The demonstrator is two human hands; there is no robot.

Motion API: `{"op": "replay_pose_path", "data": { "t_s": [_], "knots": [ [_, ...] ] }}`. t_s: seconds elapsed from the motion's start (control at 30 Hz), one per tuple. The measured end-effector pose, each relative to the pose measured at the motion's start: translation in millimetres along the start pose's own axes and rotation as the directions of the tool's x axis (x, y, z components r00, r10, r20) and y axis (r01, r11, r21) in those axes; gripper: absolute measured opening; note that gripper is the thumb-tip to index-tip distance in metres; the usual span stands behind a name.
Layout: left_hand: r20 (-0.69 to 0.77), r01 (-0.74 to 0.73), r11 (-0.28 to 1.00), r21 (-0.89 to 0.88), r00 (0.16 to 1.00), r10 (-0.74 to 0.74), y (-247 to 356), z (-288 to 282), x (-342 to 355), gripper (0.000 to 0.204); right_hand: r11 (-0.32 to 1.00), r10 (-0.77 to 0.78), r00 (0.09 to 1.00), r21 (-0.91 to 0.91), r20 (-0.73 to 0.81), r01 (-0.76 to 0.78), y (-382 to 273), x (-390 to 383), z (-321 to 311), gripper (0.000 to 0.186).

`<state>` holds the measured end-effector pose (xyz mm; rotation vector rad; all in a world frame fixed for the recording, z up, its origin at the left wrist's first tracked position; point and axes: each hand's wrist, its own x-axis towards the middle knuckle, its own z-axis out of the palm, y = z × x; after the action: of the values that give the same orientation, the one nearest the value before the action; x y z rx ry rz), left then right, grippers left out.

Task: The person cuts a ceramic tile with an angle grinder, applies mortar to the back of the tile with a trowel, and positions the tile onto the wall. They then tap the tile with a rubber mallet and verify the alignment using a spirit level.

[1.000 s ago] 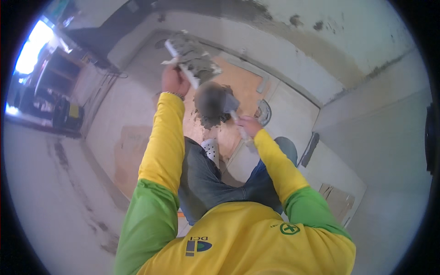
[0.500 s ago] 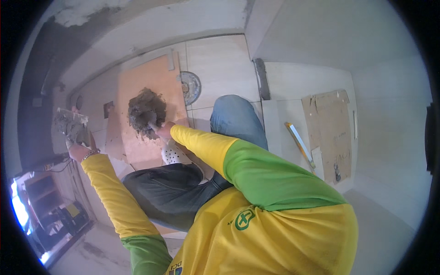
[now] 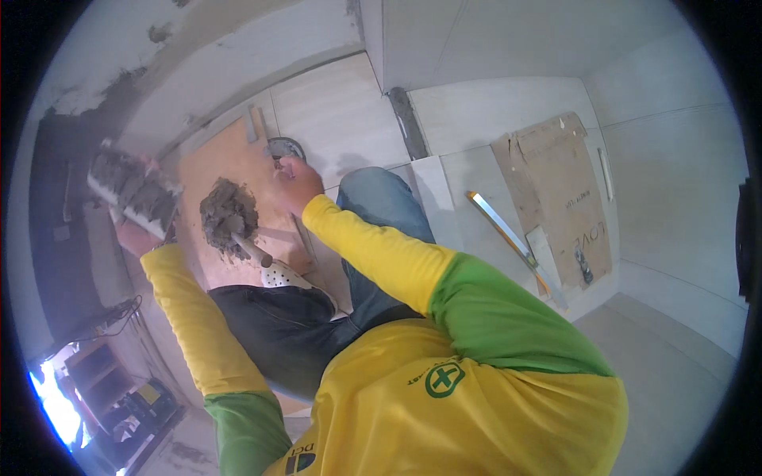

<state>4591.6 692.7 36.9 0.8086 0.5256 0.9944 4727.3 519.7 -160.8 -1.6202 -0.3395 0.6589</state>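
My left hand (image 3: 136,235) grips a pale flat board (image 3: 159,214) loaded with grey mortar (image 3: 131,178). My right hand (image 3: 295,184) is over the right side of an orange board (image 3: 222,147), fingers bent beside a round grey disc (image 3: 286,147); what they hold, if anything, is hidden. A pile of mortar (image 3: 214,214) sits on the orange board, with a trowel (image 3: 255,250) resting in it, handle toward me and out of my hands. My white perforated shoe (image 3: 279,275) is just below that handle.
Floor tiles (image 3: 333,111) lie ahead. At right are a worn brown cardboard sheet (image 3: 548,182), a metal bar (image 3: 496,222) and a grey strip (image 3: 409,123). Walls (image 3: 659,174) surround the floor, stained at the upper left. Dark items and cables (image 3: 119,397) are at lower left, beside a bright opening.
My right hand has left the trowel in the pile and moved up and right toward the disc. My left hand's board has tilted and shifted as the view turned.
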Motion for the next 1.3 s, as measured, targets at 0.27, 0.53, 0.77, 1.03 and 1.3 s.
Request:
{"op": "replay_pose_path", "data": {
  "t_s": [0.27, 0.53, 0.77, 1.03, 1.3],
  "knots": [
    [0.353, 0.408, 0.912, -0.042, 0.860, -0.369, -113, 119, 1, 0.060, 0.924, -0.059, 0.989, 0.366, -0.138, 0.106, -35, -39, -184, 0.026],
    [0.397, 0.622, 0.621, 0.476, 0.478, -0.783, -209, 172, -10, 0.066, 0.919, -0.162, 0.945, 0.305, -0.285, 0.249, -103, -58, -274, 0.024],
    [0.398, 0.802, 0.405, 0.440, 0.230, -0.888, -316, 180, 3, 0.062, 0.947, -0.319, 0.900, -0.058, -0.297, 0.316, -113, -15, -257, 0.018],
    [0.353, 0.865, 0.421, 0.273, 0.317, -0.880, -405, 155, -11, 0.054, 0.663, -0.349, 0.936, -0.720, -0.054, 0.206, -70, 26, -245, 0.022],
    [0.383, 0.889, 0.458, 0.001, 0.423, -0.821, -458, 145, -15, 0.054, 0.350, -0.301, 0.953, -0.925, 0.039, 0.149, -43, 51, -237, 0.025]
  ]
}}
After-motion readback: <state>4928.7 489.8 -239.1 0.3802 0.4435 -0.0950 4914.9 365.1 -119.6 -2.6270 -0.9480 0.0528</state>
